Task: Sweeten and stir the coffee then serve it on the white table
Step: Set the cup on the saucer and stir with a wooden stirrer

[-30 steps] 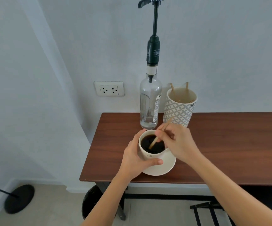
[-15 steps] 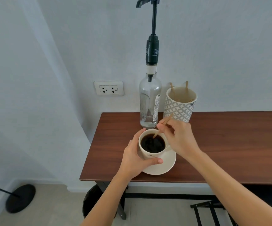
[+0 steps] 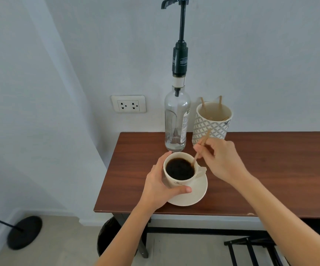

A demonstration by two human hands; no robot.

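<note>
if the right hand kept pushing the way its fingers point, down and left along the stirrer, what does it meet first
Most likely the cup: the right hand pinches the stirrer, whose tip already dips into the coffee near the right rim. The left hand lies beyond it; exact depth is unclear.

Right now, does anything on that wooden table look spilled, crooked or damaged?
No spill shows. The coffee cup sits toward the back of its saucer, steadied by the left hand, while the right hand holds the stir stick in it. Only a small chip marks the table's front edge.
</note>
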